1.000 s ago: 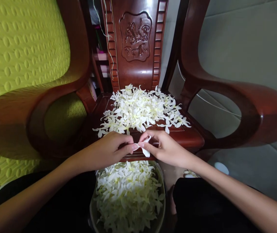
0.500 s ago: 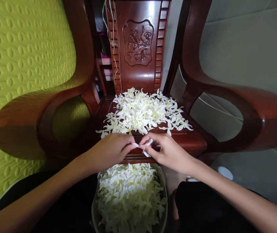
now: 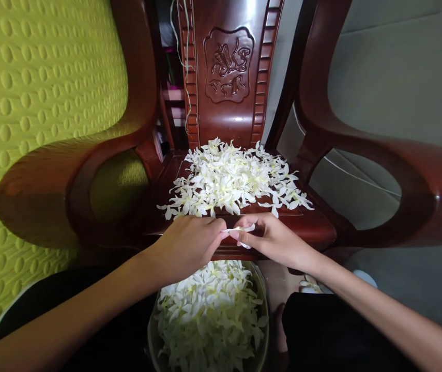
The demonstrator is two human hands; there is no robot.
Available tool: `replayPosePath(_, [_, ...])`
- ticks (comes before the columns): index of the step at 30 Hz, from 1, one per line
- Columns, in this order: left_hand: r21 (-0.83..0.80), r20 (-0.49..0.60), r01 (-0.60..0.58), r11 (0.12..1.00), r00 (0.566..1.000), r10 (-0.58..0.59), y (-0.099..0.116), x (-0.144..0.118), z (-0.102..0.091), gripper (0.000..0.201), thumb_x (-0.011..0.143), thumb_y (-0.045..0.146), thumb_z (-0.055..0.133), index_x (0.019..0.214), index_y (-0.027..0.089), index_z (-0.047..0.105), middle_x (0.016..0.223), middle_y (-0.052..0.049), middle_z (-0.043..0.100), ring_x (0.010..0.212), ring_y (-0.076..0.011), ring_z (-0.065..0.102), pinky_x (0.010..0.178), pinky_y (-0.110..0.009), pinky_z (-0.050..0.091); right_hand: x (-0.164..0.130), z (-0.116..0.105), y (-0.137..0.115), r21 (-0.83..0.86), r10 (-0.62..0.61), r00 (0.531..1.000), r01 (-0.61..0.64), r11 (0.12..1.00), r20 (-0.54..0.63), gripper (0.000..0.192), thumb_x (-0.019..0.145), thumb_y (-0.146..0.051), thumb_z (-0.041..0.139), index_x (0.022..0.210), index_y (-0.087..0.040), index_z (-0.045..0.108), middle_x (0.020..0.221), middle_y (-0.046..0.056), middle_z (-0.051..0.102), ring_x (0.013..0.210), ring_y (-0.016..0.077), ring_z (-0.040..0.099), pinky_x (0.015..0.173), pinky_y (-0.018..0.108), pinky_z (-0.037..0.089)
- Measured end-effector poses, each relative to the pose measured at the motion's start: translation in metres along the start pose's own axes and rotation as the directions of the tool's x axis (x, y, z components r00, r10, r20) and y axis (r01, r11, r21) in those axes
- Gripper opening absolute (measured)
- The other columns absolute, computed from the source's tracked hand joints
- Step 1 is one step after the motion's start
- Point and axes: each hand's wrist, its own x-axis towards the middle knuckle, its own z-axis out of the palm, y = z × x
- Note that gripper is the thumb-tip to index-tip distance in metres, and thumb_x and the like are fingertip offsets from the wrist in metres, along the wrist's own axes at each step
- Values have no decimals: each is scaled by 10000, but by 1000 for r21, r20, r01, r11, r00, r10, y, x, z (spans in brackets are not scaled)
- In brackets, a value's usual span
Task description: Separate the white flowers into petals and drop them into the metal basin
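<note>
Fingers of the left hand and right hand are pinching one white flower between them, just above the bowl. Grip is staying light at the tips, sparing the petals, with the chair seat pile lying just beyond

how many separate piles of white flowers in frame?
2: one pile on the chair seat, one in the bowl below the hands. A few strays lie right; more may be hidden.
</note>
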Motion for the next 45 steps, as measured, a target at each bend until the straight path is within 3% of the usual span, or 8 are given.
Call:
replayPosePath(13, [74,44,0,997,999,-3,-2,2,3,317,970,292,296,839,172,559,736,-29,650,651,-191,619,573,-297,364,0,-2,1,-74,-38,999,38,997,-1,200,906,-321,504,861,-172,628,807,29,669,776,166,605,732,286,447])
replayPosePath(19, [-210,87,79,974,994,-62,-3,3,-3,318,928,241,363,745,170,613,682,-16,664,628,-146,598,596,-253,375,0,-2,4,-261,-84,996,74,963,-25,149,905,-271,504,882,-185,623,842,15,674,773,154,603,715,269,426])
replayPosePath(23, [-552,256,148,820,967,-3,-7,4,-8,266,858,164,379,780,162,633,632,3,668,568,-118,582,530,-204,379,-1,2,3,-227,-109,994,105,968,-3,164,900,-279,518,825,-170,615,823,25,672,766,152,603,719,267,432])
replayPosePath(27, [-399,107,90,913,993,-52,-10,5,-7,261,814,136,397,681,171,619,570,20,606,553,-115,540,556,-214,355,-3,4,1,-152,-52,998,45,987,-44,184,884,-281,532,790,-158,632,770,28,671,723,149,596,685,260,439])
replayPosePath(32, [-446,123,149,883,987,-105,-9,12,-4,240,801,148,410,686,171,620,555,26,587,536,-116,532,526,-209,352,-3,1,-4,-114,57,996,-66,991,-74,217,850,-295,555,732,-140,649,719,38,666,677,149,567,620,251,418])
replayPosePath(36, [-526,172,171,833,981,-93,-10,16,-3,246,799,150,401,665,170,606,536,23,601,512,-117,540,509,-210,359,0,0,-5,-255,88,986,-122,959,-139,225,829,-302,563,730,-126,665,675,34,630,596,131,499,565,257,369])
replayPosePath(41, [-475,145,159,865,984,-101,-16,10,-2,136,774,233,555,782,175,678,733,-6,683,670,-146,603,604,-230,416,2,1,0,-197,88,995,-78,977,44,276,838,-351,561,699,-131,652,602,-12,523,547,99,407,506,231,312])
replayPosePath(45, [-670,174,216,710,976,-133,-7,5,-3,348,689,319,691,1012,195,659,847,-7,705,773,-166,640,647,-227,477,-1,5,6,-183,87,984,-57,981,157,286,823,-383,593,692,-147,688,579,-33,514,537,89,384,505,225,301])
